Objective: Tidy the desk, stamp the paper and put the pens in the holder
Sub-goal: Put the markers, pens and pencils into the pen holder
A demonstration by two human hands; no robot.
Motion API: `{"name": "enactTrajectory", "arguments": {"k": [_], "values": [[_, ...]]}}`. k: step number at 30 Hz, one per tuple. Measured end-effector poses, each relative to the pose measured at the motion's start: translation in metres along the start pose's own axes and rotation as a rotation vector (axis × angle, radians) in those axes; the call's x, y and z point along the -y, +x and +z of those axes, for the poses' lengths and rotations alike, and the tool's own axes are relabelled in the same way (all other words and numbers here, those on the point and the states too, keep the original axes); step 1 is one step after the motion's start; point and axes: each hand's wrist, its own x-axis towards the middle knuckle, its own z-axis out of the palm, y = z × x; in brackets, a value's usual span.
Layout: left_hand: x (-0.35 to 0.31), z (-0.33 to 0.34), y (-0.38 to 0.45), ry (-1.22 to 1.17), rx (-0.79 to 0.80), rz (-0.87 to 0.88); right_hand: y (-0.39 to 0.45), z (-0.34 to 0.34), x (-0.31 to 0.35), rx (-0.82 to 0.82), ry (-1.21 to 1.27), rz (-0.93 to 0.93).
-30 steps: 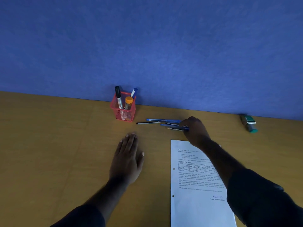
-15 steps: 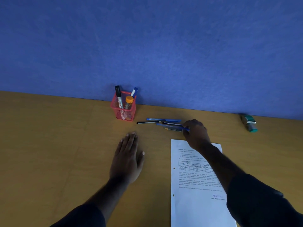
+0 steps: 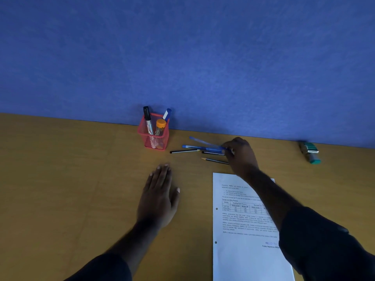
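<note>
Head view looked down on a yellow-brown counter set against a blue wall. The right hand reached forward past the top edge of the paper, its fingers closed around the ends of blue pens. One of them, blurred, angled up and left off the counter, while another lay nearly level beneath it. Just beside those, a dark pen rested flat, partly covered by the hand. A black pencil lay apart to the left, pointing toward the hand, and a second pencil lay nearer the paper with its far end hidden under the hand. How many pens the fingers actually gripped could not be told.

The left hand lay open, palm down, flat on the counter, left of the paper and well short of the pens. The red mesh holder stood by the wall, left of the pens, with a black marker, a blue-capped marker and an orange-capped tube upright in it.

The green stamp lay tilted against the wall, well apart to the right. The right forearm and dark sleeve covered the paper's right side, including part of a blue stamped mark; the print was too small to read, and the sheet ran off the bottom edge.
</note>
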Motion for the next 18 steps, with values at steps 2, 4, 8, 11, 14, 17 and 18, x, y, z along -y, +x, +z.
{"name": "enactTrajectory", "arguments": {"k": [2, 4, 8, 11, 14, 17, 18], "values": [[0.001, 0.001, 0.000, 0.003, 0.004, -0.001, 0.011, 0.001, 0.003, -0.010, -0.020, -0.008], [0.001, 0.001, 0.000, 0.009, 0.008, -0.004, 0.020, 0.004, 0.007, 0.012, -0.044, -0.019], [0.000, 0.000, -0.001, 0.009, 0.016, -0.013, 0.034, 0.012, 0.014, 0.097, -0.061, -0.014], [0.000, 0.000, -0.001, 0.006, 0.010, -0.010, 0.038, 0.017, 0.016, 0.200, -0.057, -0.009], [0.000, -0.002, -0.001, -0.012, 0.002, -0.010, 0.035, 0.019, 0.015, 0.254, -0.040, -0.015], [-0.001, -0.001, -0.001, -0.019, -0.004, -0.007, 0.030, 0.018, 0.012, 0.260, -0.023, -0.022], [-0.001, -0.001, -0.001, -0.020, -0.002, -0.006, 0.029, 0.018, 0.011, 0.257, -0.023, -0.016]]}}
